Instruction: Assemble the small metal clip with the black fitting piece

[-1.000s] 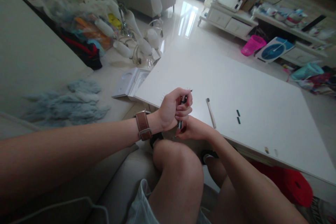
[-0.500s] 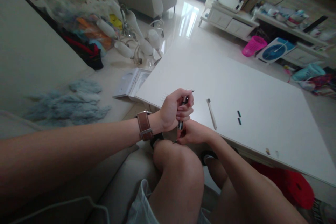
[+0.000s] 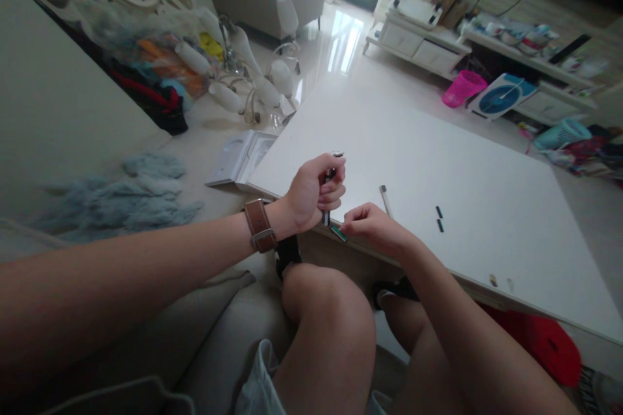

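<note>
My left hand [image 3: 311, 191], with a brown strap on its wrist, is closed in a fist round a thin dark stick-like tool [image 3: 329, 176] held upright over the near edge of the white table [image 3: 438, 155]. My right hand [image 3: 372, 228] sits just to its right, fingers pinched on a small dark green-edged piece [image 3: 339, 233] right under the tool's lower end. A slim white stick [image 3: 384, 198] lies on the table just beyond my right hand. Two small dark pieces [image 3: 439, 218] lie further right.
An open white case [image 3: 241, 157] lies on the floor left of the table. Behind it are a white chandelier [image 3: 253, 81], a pile of bags and a grey sofa. A grey fluffy cloth [image 3: 124, 194] lies on the left. A red object [image 3: 545, 343] sits under the table.
Both hands have risen from below the table edge to table level. My right hand has come out from under the left and now shows the small dark piece in its fingers.
</note>
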The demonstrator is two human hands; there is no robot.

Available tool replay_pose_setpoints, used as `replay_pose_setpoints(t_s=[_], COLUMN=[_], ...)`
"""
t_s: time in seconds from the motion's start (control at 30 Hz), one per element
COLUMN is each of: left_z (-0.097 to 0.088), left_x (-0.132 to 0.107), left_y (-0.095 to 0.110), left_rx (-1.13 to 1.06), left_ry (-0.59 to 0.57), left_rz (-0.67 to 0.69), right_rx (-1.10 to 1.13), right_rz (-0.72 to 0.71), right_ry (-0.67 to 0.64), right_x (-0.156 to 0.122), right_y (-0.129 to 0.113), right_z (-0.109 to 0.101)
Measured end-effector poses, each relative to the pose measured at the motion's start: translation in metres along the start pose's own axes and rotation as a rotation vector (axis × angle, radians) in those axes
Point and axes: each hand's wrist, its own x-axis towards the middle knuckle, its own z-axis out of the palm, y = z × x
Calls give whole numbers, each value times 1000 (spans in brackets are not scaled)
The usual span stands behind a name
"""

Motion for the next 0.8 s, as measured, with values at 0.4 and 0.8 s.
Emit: replay_pose_setpoints(t_s=[0.4, 0.8], left_z=[-1, 1], left_x=[3, -8], left_y=[-13, -28], left_rx=[274, 509], left_ry=[151, 8], left_rz=[71, -198], right_rx=[367, 372], right_rz=[-233, -306], right_ry=[353, 579], right_x=[-30, -37], right_y=[-17, -13], right_z=[3, 3])
